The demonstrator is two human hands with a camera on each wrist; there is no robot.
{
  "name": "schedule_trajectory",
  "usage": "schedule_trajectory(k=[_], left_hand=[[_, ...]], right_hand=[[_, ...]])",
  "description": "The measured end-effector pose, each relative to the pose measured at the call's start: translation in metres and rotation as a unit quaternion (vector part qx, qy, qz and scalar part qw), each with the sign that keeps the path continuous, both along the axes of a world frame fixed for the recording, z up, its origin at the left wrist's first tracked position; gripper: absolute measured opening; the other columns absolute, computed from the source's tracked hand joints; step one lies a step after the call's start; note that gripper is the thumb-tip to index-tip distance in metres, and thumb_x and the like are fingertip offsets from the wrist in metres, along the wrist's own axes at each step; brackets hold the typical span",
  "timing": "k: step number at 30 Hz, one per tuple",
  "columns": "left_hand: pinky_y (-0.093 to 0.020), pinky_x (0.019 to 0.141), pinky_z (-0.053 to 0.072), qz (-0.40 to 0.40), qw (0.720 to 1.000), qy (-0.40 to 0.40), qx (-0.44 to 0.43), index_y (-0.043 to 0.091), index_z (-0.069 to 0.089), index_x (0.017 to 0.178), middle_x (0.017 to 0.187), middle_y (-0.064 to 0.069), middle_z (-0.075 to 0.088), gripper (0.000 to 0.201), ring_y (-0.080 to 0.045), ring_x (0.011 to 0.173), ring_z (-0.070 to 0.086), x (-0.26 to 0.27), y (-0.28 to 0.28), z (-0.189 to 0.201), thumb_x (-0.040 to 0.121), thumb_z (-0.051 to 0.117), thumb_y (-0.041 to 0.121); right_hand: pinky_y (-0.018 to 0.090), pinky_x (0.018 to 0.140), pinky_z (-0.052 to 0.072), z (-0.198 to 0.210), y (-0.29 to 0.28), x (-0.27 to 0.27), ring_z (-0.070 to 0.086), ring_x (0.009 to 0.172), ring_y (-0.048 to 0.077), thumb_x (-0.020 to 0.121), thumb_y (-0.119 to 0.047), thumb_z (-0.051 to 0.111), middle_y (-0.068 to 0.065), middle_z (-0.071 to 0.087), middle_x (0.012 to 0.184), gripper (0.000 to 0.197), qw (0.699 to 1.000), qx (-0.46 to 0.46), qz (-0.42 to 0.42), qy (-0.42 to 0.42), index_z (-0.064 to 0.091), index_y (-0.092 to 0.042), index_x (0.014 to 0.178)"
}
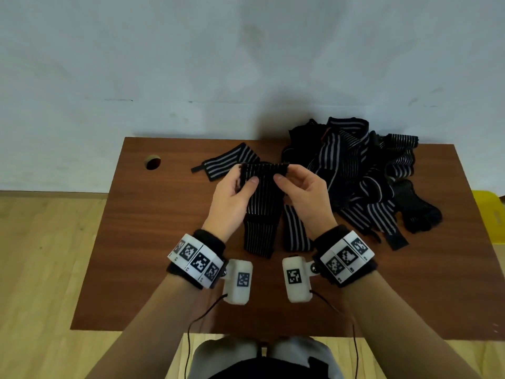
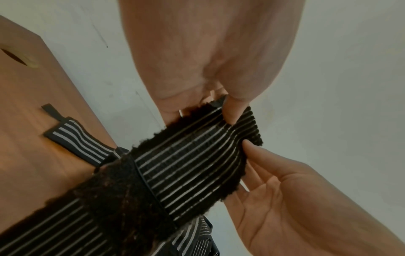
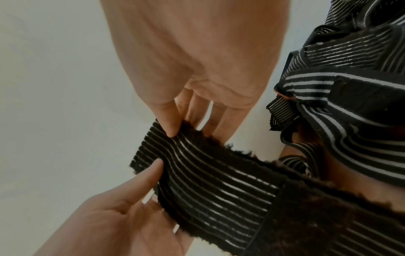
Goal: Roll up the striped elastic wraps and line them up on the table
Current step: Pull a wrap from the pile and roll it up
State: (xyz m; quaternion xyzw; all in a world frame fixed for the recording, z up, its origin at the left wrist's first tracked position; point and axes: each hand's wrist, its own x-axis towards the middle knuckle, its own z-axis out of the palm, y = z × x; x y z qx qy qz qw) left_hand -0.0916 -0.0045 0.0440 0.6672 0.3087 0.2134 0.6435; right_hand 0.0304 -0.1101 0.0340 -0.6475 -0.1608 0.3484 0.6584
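Observation:
I hold a black wrap with thin pale stripes (image 1: 261, 203) up by its top edge, over the middle of the brown table (image 1: 153, 242); its lower end rests on the tabletop. My left hand (image 1: 246, 177) pinches the top left corner, thumb in front. My right hand (image 1: 282, 173) pinches the top right corner. The left wrist view shows the left thumb (image 2: 232, 110) pressed on the wrap (image 2: 192, 164), and the right wrist view shows the right thumb (image 3: 171, 128) on it (image 3: 219, 181). A tangled pile of striped wraps (image 1: 369, 173) lies at the back right.
One striped wrap (image 1: 226, 164) lies flat behind my left hand, and another strip (image 1: 296, 231) lies under my right wrist. The table has a round cable hole (image 1: 153, 162) at the back left. A yellow object (image 1: 489, 209) stands on the floor beyond the right edge.

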Motion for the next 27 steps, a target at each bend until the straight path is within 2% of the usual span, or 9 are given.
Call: schedule_trajectory(k=[2, 5, 8, 11, 15, 17, 21, 24, 27], left_hand=[[-0.038, 0.098, 0.054, 0.012, 1.000, 0.003, 0.009, 0.025, 0.067, 0.113, 0.112, 0.000, 0.074, 0.022, -0.014, 0.109, 0.069, 0.002, 0.001, -0.004, 0.103, 0.057, 0.007], [-0.044, 0.104, 0.053, 0.015, 1.000, -0.004, -0.020, 0.020, 0.067, 0.120, 0.118, -0.006, 0.073, 0.022, -0.020, 0.114, 0.068, 0.003, 0.003, -0.009, 0.103, 0.057, 0.011], [-0.037, 0.108, 0.049, -0.006, 0.999, -0.006, -0.045, 0.017, 0.061, 0.130, 0.128, -0.002, 0.069, 0.027, -0.016, 0.123, 0.063, 0.005, 0.002, -0.014, 0.106, 0.050, 0.011], [-0.031, 0.108, 0.046, -0.025, 0.998, -0.010, -0.061, 0.023, 0.059, 0.128, 0.128, 0.003, 0.068, 0.030, -0.012, 0.125, 0.061, 0.007, -0.001, -0.017, 0.107, 0.046, 0.007], [-0.014, 0.095, 0.046, -0.042, 0.998, 0.014, -0.049, 0.022, 0.058, 0.128, 0.122, 0.011, 0.068, 0.031, 0.003, 0.116, 0.062, 0.007, -0.005, -0.017, 0.108, 0.044, 0.003], [-0.016, 0.096, 0.047, -0.042, 0.998, 0.025, -0.046, 0.024, 0.057, 0.127, 0.122, 0.011, 0.067, 0.029, 0.004, 0.115, 0.062, 0.006, -0.005, -0.017, 0.108, 0.044, 0.006], [-0.038, 0.114, 0.044, -0.030, 0.997, 0.038, -0.058, 0.025, 0.049, 0.137, 0.134, 0.008, 0.063, 0.029, -0.005, 0.128, 0.057, 0.008, -0.007, -0.023, 0.109, 0.046, 0.018], [-0.039, 0.116, 0.041, -0.015, 0.996, 0.019, -0.082, 0.026, 0.042, 0.143, 0.143, 0.005, 0.057, 0.041, -0.008, 0.135, 0.052, 0.009, -0.012, -0.021, 0.103, 0.050, 0.031], [-0.032, 0.107, 0.049, -0.020, 0.997, 0.013, -0.068, 0.026, 0.058, 0.131, 0.128, 0.007, 0.069, 0.027, -0.007, 0.123, 0.062, 0.006, -0.009, -0.016, 0.108, 0.049, 0.016]], right_hand=[[0.033, 0.091, 0.060, -0.001, -0.002, 0.003, 0.074, 0.104, 0.020, 0.098, -0.003, 0.065, 0.007, 0.078, 0.107, 0.016, 1.000, 0.001, 0.001, -0.016, 0.073, -0.008, 0.110], [0.035, 0.092, 0.060, -0.003, -0.003, 0.004, 0.074, 0.104, 0.021, 0.098, -0.001, 0.064, 0.010, 0.077, 0.107, 0.017, 1.000, 0.007, -0.001, -0.025, 0.072, -0.005, 0.113], [0.035, 0.092, 0.060, -0.006, -0.006, 0.003, 0.074, 0.104, 0.022, 0.098, -0.002, 0.064, 0.012, 0.078, 0.108, 0.017, 1.000, 0.000, 0.003, -0.020, 0.072, -0.003, 0.113], [0.035, 0.089, 0.060, -0.010, -0.010, 0.001, 0.075, 0.102, 0.022, 0.099, -0.003, 0.064, 0.010, 0.079, 0.104, 0.014, 0.999, -0.010, 0.012, -0.029, 0.072, -0.005, 0.110], [0.017, 0.070, 0.055, -0.012, -0.014, -0.001, 0.074, 0.086, 0.006, 0.100, -0.003, 0.062, -0.003, 0.079, 0.088, 0.013, 0.999, -0.017, 0.020, -0.039, 0.071, -0.013, 0.103], [0.016, 0.068, 0.055, -0.012, -0.015, -0.004, 0.074, 0.085, 0.006, 0.101, -0.008, 0.062, -0.004, 0.079, 0.087, 0.013, 0.999, -0.017, 0.024, -0.039, 0.070, -0.017, 0.103], [0.027, 0.082, 0.060, -0.013, -0.013, -0.007, 0.075, 0.098, 0.015, 0.104, -0.014, 0.059, 0.003, 0.079, 0.099, 0.013, 0.998, -0.013, 0.032, -0.055, 0.071, -0.017, 0.108], [0.028, 0.085, 0.059, -0.011, -0.011, -0.007, 0.075, 0.098, 0.013, 0.104, -0.013, 0.059, 0.001, 0.079, 0.098, 0.014, 0.997, -0.006, 0.034, -0.063, 0.071, -0.018, 0.106], [0.029, 0.091, 0.059, -0.008, -0.017, -0.001, 0.073, 0.106, 0.012, 0.101, -0.004, 0.061, 0.001, 0.078, 0.107, 0.022, 0.994, 0.012, 0.041, -0.099, 0.070, -0.014, 0.119]])
